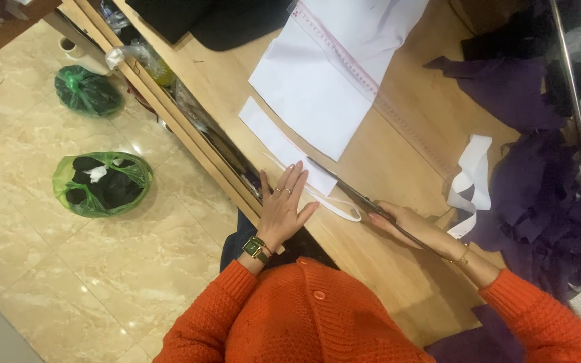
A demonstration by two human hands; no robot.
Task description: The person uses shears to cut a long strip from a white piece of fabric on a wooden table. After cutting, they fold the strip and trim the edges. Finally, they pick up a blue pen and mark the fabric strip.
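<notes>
On table edge | left hand (282,208) pressing white strip (284,149) | right hand (408,225) gripping scissors (358,197)

On the wooden desk (398,269), the left hand (284,208) lies flat on a white paper strip (284,149) just beside the scissors (364,202), which the right hand (408,225) grips, while purple fabric scraps (539,195) are piled beyond the scissors.
</notes>
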